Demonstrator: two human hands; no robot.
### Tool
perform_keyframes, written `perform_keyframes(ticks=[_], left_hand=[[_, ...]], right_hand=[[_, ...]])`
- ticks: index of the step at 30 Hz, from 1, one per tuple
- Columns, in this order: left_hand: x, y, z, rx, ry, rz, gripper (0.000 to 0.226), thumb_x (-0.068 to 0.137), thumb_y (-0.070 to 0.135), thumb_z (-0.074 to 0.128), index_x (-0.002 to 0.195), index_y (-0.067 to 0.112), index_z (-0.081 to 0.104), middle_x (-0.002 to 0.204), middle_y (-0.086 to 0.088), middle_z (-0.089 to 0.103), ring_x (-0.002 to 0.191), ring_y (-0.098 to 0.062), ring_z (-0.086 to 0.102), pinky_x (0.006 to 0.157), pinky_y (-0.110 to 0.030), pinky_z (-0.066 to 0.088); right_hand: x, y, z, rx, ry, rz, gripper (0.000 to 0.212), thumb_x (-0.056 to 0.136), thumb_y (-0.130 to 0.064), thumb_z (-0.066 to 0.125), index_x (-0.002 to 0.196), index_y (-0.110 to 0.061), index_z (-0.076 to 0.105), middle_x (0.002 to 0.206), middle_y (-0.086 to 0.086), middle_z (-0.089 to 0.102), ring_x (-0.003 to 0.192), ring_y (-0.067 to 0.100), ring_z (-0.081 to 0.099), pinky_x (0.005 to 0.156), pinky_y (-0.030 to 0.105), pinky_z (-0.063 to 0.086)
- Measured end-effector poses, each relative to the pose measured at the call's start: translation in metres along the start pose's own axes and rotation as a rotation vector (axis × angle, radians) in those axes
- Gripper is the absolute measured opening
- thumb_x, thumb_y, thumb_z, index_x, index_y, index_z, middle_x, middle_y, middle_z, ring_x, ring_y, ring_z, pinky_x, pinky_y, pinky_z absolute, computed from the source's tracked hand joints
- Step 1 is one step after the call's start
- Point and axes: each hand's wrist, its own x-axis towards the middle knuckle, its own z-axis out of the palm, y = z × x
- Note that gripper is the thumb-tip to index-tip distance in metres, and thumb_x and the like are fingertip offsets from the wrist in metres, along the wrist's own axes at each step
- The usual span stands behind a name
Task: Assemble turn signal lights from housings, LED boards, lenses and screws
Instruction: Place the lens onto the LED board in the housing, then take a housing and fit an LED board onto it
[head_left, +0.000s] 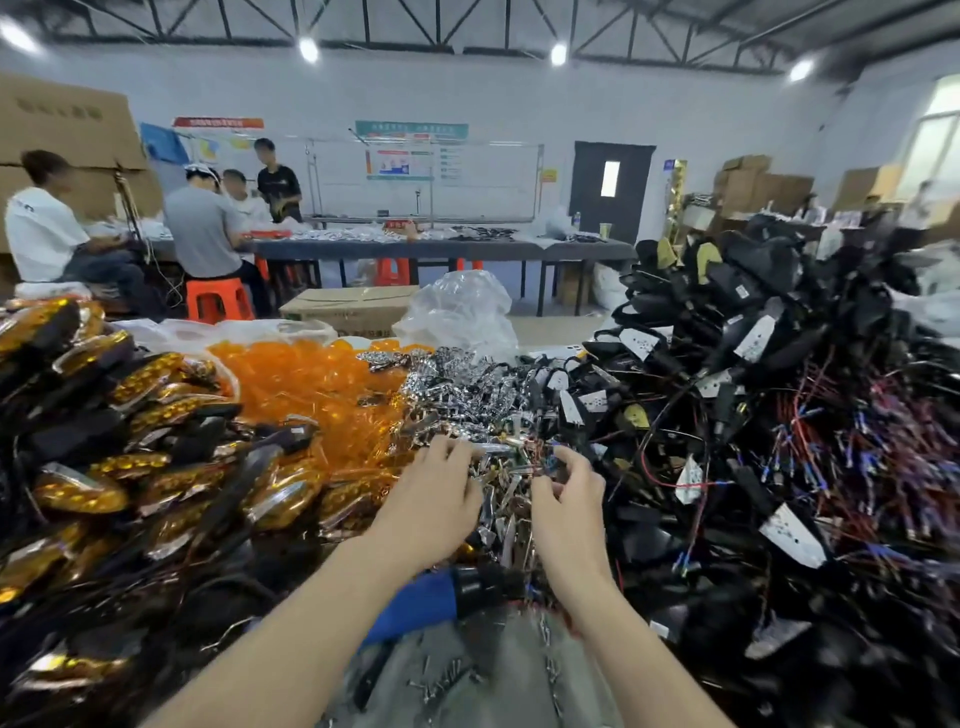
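Your two hands are apart at the centre of the frame, both sunk into the chrome pile (467, 395) on the table. The LED board (522, 451), a small green piece trailing thin red and blue wires, lies just above and between them, its long axis running roughly left to right. Your right hand (569, 506) is the nearer one, and its curled fingers and thumb look pinched on those wires. Your left hand (431, 499) lies palm down with its fingers bent over the shiny pieces. Whether it grips anything, you cannot tell from here.

The glossy orange lenses (311, 384) are heaped at upper left of your hands. The matt black housings (753, 364), tangled in cable, fill the right of the frame. Small steel screws (441, 680) are scattered at lower centre.
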Motion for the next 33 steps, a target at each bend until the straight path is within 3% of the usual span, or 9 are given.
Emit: perform_keyframes(ticks=[4, 8, 11, 13, 17, 20, 25, 29, 33], left_hand=[[0.005, 0.015, 0.028, 0.08, -0.126, 0.025, 0.047, 0.104, 0.028, 0.042, 0.15, 0.02, 0.034, 0.148, -0.004, 0.039, 0.132, -0.025, 0.043, 0.111, -0.042, 0.038], [0.012, 0.012, 0.034, 0.128, -0.266, 0.028, 0.047, 0.105, 0.032, 0.041, 0.15, 0.02, 0.036, 0.147, -0.005, 0.041, 0.136, -0.027, 0.037, 0.112, -0.044, 0.035], [0.018, 0.002, 0.031, 0.039, -0.219, 0.03, 0.038, 0.105, 0.03, 0.043, 0.141, 0.023, 0.047, 0.136, -0.001, 0.05, 0.123, -0.021, 0.048, 0.103, -0.041, 0.045], [0.02, -0.008, 0.026, -0.017, -0.152, 0.001, 0.032, 0.104, 0.028, 0.043, 0.135, 0.026, 0.053, 0.128, 0.005, 0.054, 0.101, -0.013, 0.057, 0.085, -0.035, 0.053], [0.023, -0.034, 0.014, -0.081, 0.025, -0.098, 0.025, 0.103, 0.026, 0.044, 0.122, 0.031, 0.059, 0.113, 0.014, 0.061, 0.073, 0.005, 0.057, 0.061, -0.018, 0.049], [0.027, -0.049, 0.002, -0.105, 0.125, -0.159, 0.022, 0.104, 0.025, 0.043, 0.116, 0.031, 0.06, 0.099, 0.017, 0.062, 0.051, 0.006, 0.053, 0.043, -0.013, 0.035], [0.035, -0.062, -0.013, -0.119, 0.213, -0.233, 0.021, 0.104, 0.025, 0.042, 0.111, 0.032, 0.06, 0.093, 0.015, 0.064, 0.045, 0.008, 0.052, 0.037, -0.012, 0.032], [0.047, -0.066, -0.017, -0.163, 0.248, -0.263, 0.02, 0.103, 0.025, 0.043, 0.111, 0.031, 0.06, 0.084, 0.013, 0.064, 0.039, 0.001, 0.047, 0.035, -0.013, 0.031], [0.065, -0.041, -0.002, -0.271, 0.124, -0.192, 0.019, 0.103, 0.022, 0.046, 0.114, 0.03, 0.06, 0.084, 0.013, 0.065, 0.037, 0.001, 0.044, 0.037, -0.012, 0.034]], right_hand=[[0.004, -0.002, -0.003, 0.048, 0.035, 0.035, 0.043, 0.105, -0.024, 0.043, 0.147, -0.028, 0.038, 0.15, 0.001, 0.03, 0.093, 0.004, 0.056, 0.069, 0.023, 0.04], [0.006, -0.006, 0.0, 0.068, 0.012, 0.079, 0.044, 0.104, -0.027, 0.044, 0.148, -0.028, 0.04, 0.151, 0.004, 0.039, 0.112, 0.024, 0.058, 0.094, 0.039, 0.044], [0.005, -0.006, 0.006, 0.1, -0.013, 0.069, 0.042, 0.104, -0.026, 0.045, 0.146, -0.027, 0.044, 0.147, 0.0, 0.045, 0.111, 0.013, 0.052, 0.091, 0.03, 0.037], [0.004, -0.006, 0.011, 0.111, -0.041, 0.073, 0.04, 0.104, -0.026, 0.045, 0.143, -0.029, 0.046, 0.142, -0.003, 0.05, 0.107, 0.01, 0.056, 0.087, 0.028, 0.041], [0.001, -0.008, 0.021, 0.075, -0.109, 0.075, 0.032, 0.102, -0.029, 0.043, 0.134, -0.035, 0.048, 0.135, -0.009, 0.053, 0.112, 0.026, 0.062, 0.101, 0.046, 0.048], [0.007, -0.009, 0.024, 0.033, -0.137, 0.048, 0.026, 0.102, -0.029, 0.042, 0.127, -0.035, 0.051, 0.125, -0.01, 0.059, 0.099, 0.018, 0.062, 0.089, 0.041, 0.051], [0.019, -0.007, 0.029, -0.027, -0.209, 0.029, 0.018, 0.102, -0.03, 0.043, 0.103, -0.045, 0.054, 0.099, -0.011, 0.068, 0.054, 0.002, 0.055, 0.058, 0.029, 0.043], [0.029, -0.015, 0.027, 0.006, -0.24, -0.008, 0.022, 0.1, -0.031, 0.045, 0.1, -0.046, 0.061, 0.09, -0.011, 0.071, 0.076, 0.013, 0.068, 0.071, 0.039, 0.057], [0.036, -0.021, 0.007, 0.069, -0.113, -0.097, 0.021, 0.101, -0.032, 0.048, 0.101, -0.046, 0.063, 0.092, -0.024, 0.07, 0.072, 0.01, 0.067, 0.056, 0.027, 0.05]])
